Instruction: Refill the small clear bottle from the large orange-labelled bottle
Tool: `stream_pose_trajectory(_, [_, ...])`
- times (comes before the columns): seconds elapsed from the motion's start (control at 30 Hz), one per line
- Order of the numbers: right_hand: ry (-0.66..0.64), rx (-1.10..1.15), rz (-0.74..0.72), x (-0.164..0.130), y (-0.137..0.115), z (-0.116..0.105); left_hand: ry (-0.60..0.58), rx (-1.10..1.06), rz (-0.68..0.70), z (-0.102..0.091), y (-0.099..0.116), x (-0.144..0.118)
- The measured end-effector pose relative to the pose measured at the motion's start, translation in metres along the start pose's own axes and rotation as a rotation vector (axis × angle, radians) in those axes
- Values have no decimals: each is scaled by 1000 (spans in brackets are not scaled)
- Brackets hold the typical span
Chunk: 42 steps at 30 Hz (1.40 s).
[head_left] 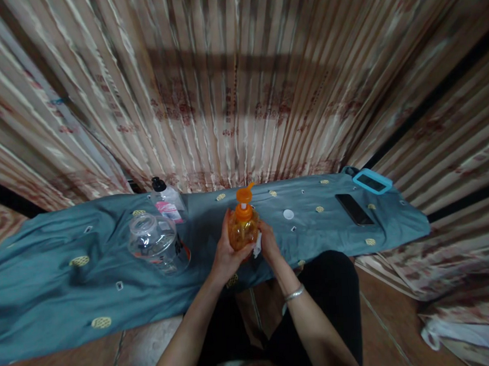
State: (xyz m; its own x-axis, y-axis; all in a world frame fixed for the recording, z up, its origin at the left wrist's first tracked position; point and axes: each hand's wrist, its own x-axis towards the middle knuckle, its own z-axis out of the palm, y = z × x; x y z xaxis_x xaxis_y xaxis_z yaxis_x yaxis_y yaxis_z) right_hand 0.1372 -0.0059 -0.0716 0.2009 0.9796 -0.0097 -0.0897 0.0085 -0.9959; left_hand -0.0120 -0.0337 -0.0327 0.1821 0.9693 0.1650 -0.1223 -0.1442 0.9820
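An orange pump bottle (pixel 243 229) stands upright in front of me, its pump head on top with the spout pointing to the right and away. Fingers and thumb of my left hand (pixel 227 251) wrap round the bottle's left side and front. On its right side my right hand (pixel 269 242), with a silver bracelet at the wrist, pinches a white tissue (pixel 257 244) against the bottle. Whether the bottle's base touches the cloth is hidden by my hands.
Left of my hands, a clear plastic jug (pixel 153 245) stands before a clear bottle with a black cap and pink label (pixel 168 203). A white round cap (pixel 288 214), black phone (pixel 354 209) and blue-framed device (pixel 372 182) lie rightward on the teal cloth (pixel 152 297). Curtains (pixel 240 96) hang behind.
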Motion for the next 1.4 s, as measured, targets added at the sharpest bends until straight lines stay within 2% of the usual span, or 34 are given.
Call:
stream_pose_trajectory(0.17, [56, -106, 7, -22, 37, -2, 26, -67, -11, -4, -2, -1])
stream_pose_trajectory(0.33, [99, -201, -113, -42, 50, 2, 139, -121, -35, -18, -9, -2])
stream_pose_trajectory(0.47, [147, -300, -221, -61, 57, 3, 193, -70, -68, -30, -10, -3])
stream_pose_trajectory(0.63, [175, -413, -243, -79, 56, -15, 201, -60, -52, -29, -8, 0])
stream_pose_trajectory(0.8, [187, -443, -205, -85, 34, -42, 225, -50, -46, -24, -4, 3])
stream_pose_trajectory(0.93, [122, -438, -208, -89, 9, -50, 232, -56, -16, -26, 2, 4])
stream_pose_trajectory(1.07, [-40, -439, -174, -85, -9, -49, 282, 8, 93, -32, 17, 7])
stream_pose_trajectory(1.17, [-197, -464, -156, -70, -13, -43, 318, 33, 192, -37, 34, 9])
stream_pose_trajectory(1.27, [-330, -506, -152, -48, -5, -32, 322, 67, 259, -40, 51, 12])
stream_pose_trajectory(1.33, [-326, -559, -155, -36, 2, -26, 311, 80, 271, -40, 59, 16])
stream_pose_trajectory(1.4, [-260, -609, -181, -30, 4, -24, 288, 72, 268, -37, 62, 20])
